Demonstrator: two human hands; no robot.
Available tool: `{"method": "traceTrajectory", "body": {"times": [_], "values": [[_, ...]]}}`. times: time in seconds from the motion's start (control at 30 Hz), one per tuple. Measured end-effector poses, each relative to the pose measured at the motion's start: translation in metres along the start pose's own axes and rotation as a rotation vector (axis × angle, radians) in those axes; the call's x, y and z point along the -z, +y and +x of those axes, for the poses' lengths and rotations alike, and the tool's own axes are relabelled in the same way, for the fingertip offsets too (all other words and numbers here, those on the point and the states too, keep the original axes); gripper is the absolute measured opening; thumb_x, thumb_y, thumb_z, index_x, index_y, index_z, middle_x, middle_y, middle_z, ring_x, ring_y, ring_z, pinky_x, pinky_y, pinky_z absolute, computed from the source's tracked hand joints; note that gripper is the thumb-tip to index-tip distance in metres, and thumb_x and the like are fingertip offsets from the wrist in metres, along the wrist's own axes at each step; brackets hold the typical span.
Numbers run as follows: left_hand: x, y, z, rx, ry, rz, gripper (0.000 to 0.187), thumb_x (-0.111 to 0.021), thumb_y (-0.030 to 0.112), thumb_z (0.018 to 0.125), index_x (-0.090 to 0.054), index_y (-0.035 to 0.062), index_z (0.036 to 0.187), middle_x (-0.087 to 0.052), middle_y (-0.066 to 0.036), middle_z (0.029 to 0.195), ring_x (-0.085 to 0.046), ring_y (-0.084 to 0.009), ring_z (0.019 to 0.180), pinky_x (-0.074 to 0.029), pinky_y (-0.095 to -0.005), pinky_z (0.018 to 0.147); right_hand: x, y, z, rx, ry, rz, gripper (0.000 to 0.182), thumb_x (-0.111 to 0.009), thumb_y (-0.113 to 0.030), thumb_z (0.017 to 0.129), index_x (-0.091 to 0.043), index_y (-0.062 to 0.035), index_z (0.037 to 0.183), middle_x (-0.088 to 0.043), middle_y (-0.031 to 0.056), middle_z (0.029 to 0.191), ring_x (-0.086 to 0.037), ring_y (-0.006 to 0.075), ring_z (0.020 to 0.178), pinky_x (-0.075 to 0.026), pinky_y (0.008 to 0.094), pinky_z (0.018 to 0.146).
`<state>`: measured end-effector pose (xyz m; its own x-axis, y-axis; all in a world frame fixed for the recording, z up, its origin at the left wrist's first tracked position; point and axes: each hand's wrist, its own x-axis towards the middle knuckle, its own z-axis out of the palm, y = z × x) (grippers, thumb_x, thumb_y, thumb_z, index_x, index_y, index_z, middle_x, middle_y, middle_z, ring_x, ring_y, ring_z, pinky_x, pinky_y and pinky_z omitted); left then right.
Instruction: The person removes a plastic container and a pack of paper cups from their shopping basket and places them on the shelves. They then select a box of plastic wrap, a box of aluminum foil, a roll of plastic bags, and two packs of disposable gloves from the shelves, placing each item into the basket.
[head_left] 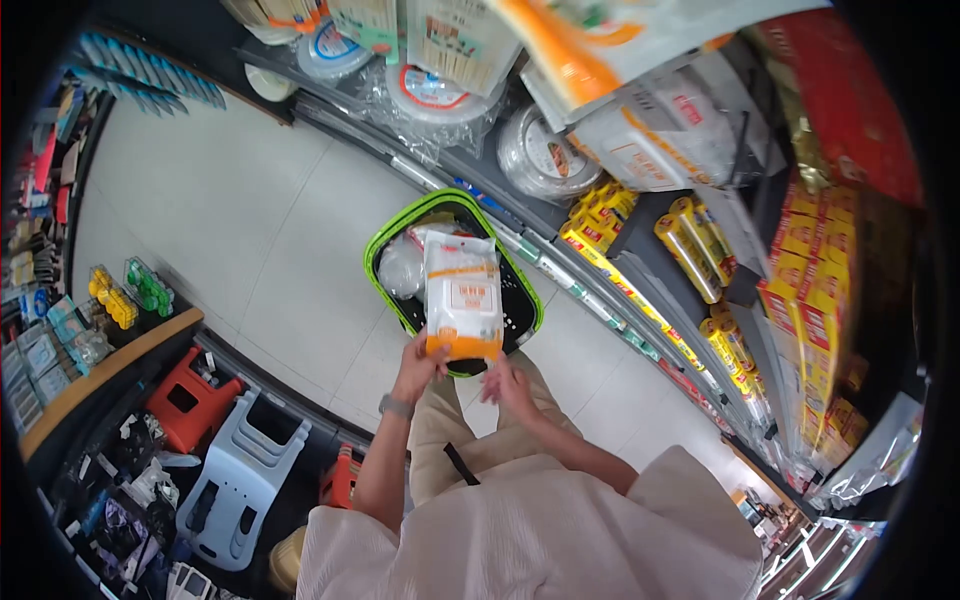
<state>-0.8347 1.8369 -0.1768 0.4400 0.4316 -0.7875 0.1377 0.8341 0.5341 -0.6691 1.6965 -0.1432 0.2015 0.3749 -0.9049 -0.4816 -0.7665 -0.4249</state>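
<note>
Left hand point(420, 368) had a clenched grip on the bottom edge of the white-and-orange plastic packet point(463, 297), upright over the green-rimmed black shopping basket point(399, 232) on the floor, label readable; right hand point(507, 383) released, just beside it.

A white bag point(463, 295) held over a green basket point(385, 235)

The bag is white plastic with orange stripes near its top and bottom and a small label in the middle. It stands upright, pinched at its bottom edge. The green basket sits on the floor just behind it, with clear packs point(403, 268) inside.
</note>
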Motion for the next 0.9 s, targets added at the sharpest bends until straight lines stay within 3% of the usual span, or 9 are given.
{"method": "traceTrajectory", "body": {"times": [0.13, 0.2, 0.27, 0.37, 0.43, 0.5, 0.57, 0.8, 0.9], "values": [[-0.018, 0.033, -0.085, -0.070, -0.006, 0.009, 0.036, -0.069, 0.015, 0.096, -0.058, 0.0029, 0.129, -0.065, -0.001, 0.083, -0.055, -0.0066, 0.051, -0.045, -0.0213, 0.044, 0.026, -0.041, -0.062, 0.432, 0.300, -0.248, 0.037, -0.056, -0.036, 0.105, -0.061, -0.0033, 0.088, -0.056, 0.0030, 0.062, -0.062, 0.0121, 0.062, -0.047, 0.0206, 0.059], [-0.028, 0.056, -0.121, -0.118, -0.043, 0.066, 0.038, -0.066, 0.013, 0.098, -0.056, 0.0028, 0.133, -0.068, -0.003, 0.086, -0.056, -0.0069, 0.050, -0.046, -0.0219, 0.044, 0.028, -0.086, -0.073, 0.700, 0.433, -0.249, 0.018, -0.061, -0.022, 0.103, -0.060, -0.0042, 0.100, -0.059, 0.0019, 0.077, -0.060, 0.0089, 0.074, -0.048, 0.0198, 0.068], [-0.040, 0.073, -0.157, -0.185, -0.061, 0.093, 0.033, -0.065, 0.012, 0.099, -0.057, 0.0025, 0.130, -0.069, -0.004, 0.087, -0.057, -0.0075, 0.049, -0.047, -0.0225, 0.044, 0.020, -0.125, -0.087, 0.813, 0.222, -0.014, 0.030, -0.067, -0.013, 0.098, -0.051, -0.0018, 0.121, -0.065, 0.0115, 0.106, -0.064, 0.0142, 0.093, -0.053, 0.0277, 0.082], [-0.056, 0.100, -0.200, -0.281, -0.116, 0.155, 0.031, -0.067, 0.009, 0.097, -0.059, 0.0006, 0.126, -0.071, -0.005, 0.095, -0.064, -0.0078, 0.061, -0.051, -0.0233, 0.052, 0.013, -0.178, -0.117, 0.756, -0.148, 0.170, 0.057, -0.071, -0.017, 0.096, -0.037, 0.0010, 0.138, -0.062, 0.0159, 0.120, -0.063, 0.0174, 0.105, -0.052, 0.0311, 0.091], [-0.061, 0.107, -0.220, -0.363, -0.107, 0.241, 0.035, -0.071, 0.007, 0.094, -0.059, -0.0009, 0.126, -0.072, -0.006, 0.105, -0.068, -0.0091, 0.088, -0.054, -0.0239, 0.076, 0.008, -0.205, -0.145, 0.810, -0.111, 0.112, 0.067, -0.073, -0.019, 0.094, -0.032, 0.0029, 0.142, -0.061, 0.0174, 0.122, -0.061, 0.0190, 0.110, -0.051, 0.0321, 0.092], [-0.071, 0.120, -0.237, -0.451, -0.126, 0.326, 0.036, -0.072, 0.007, 0.093, -0.060, -0.0010, 0.126, -0.072, -0.007, 0.107, -0.067, -0.0104, 0.095, -0.052, -0.0254, 0.083, 0.007, -0.218, -0.169, 0.846, -0.044, 0.109, 0.084, -0.080, -0.025, 0.088, -0.029, 0.0046, 0.148, -0.061, 0.0190, 0.126, -0.059, 0.0212, 0.117, -0.050, 0.0328, 0.095], [-0.087, 0.137, -0.256, -0.536, -0.117, 0.470, 0.047, -0.077, 0.011, 0.090, -0.056, -0.0019, 0.131, -0.069, -0.010, 0.119, -0.063, -0.0156, 0.113, -0.049, -0.0319, 0.098, 0.011, -0.230, -0.183, 0.835, -0.099, 0.124, 0.082, -0.081, -0.026, 0.087, -0.033, 0.0046, 0.147, -0.061, 0.0187, 0.126, -0.059, 0.0215, 0.116, -0.050, 0.0329, 0.095], [-0.117, 0.153, -0.273, -0.499, -0.116, 0.340, 0.068, -0.079, 0.012, 0.087, -0.042, -0.0020, 0.142, -0.060, -0.011, 0.133, -0.059, -0.0195, 0.120, -0.047, -0.0350, 0.104, 0.015, -0.233, -0.220, 0.866, -0.253, 0.171, 0.072, -0.080, -0.023, 0.087, -0.041, 0.0030, 0.143, -0.061, 0.0155, 0.127, -0.060, 0.0204, 0.116, -0.050, 0.0319, 0.096], [-0.135, 0.181, -0.282, -0.673, -0.025, 0.371, 0.066, -0.076, 0.012, 0.090, -0.040, -0.0014, 0.144, -0.057, -0.013, 0.137, -0.055, -0.0209, 0.126, -0.044, -0.0358, 0.108, 0.019, -0.240, -0.238, 0.890, -0.330, 0.254, 0.066, -0.078, -0.019, 0.089, -0.043, 0.0014, 0.140, -0.061, 0.0143, 0.127, -0.060, 0.0200, 0.116, -0.050, 0.0315, 0.096]]}}
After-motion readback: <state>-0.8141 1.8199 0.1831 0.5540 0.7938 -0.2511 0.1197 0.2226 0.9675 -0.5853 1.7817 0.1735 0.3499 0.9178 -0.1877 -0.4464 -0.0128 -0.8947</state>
